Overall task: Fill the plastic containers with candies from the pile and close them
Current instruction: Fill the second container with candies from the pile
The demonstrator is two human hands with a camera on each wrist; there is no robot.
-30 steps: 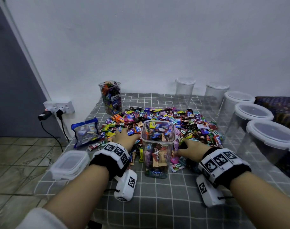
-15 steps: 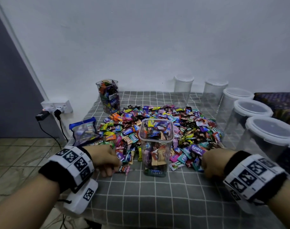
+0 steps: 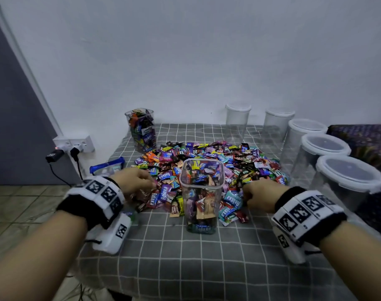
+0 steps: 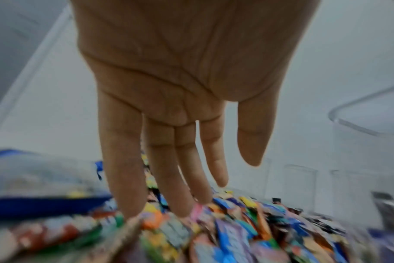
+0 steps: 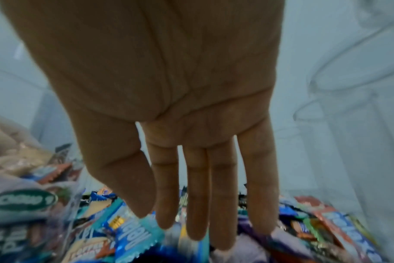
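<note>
A plain white wall (image 3: 185, 61) backs a table (image 3: 185, 257) covered with a grey cloth ruled in thin white squares; to the left we note a tiled floor (image 3: 22, 209) and a wall socket (image 3: 73, 143) with two plugs in it.

On the cloth lies the pile of candies (image 3: 207, 161), small crinkled foil wrappers in many colours. At its near edge stands an open container (image 3: 201, 192) of clear rigid plastic, rounded-square in section, filled with candies nearly to its rim and with no lid on it. A second clear container (image 3: 140, 129), also full and uncovered, stands at the far left corner. Along the right side we count five tall, clear lidded containers (image 3: 324, 155) with white snap-on lids. A blue-edged transparent bag (image 3: 108, 167) lies left of the pile.

In the head view the left hand (image 3: 135, 180) is at the pile's left edge and the right hand (image 3: 261, 196) at its right edge, one on each side of the open container; from above the fingers look bent downward.

The wrist views show what the head view hides. The left hand (image 4: 180, 89) has a bare palm and straight, spread fingers, the tips reaching the blurred wrappers (image 4: 214, 231). The right hand (image 5: 169, 89) likewise has a bare palm and extended fingers, the tips just over a pale blue wrapper (image 5: 135, 236). Neither hand grips anything.
</note>
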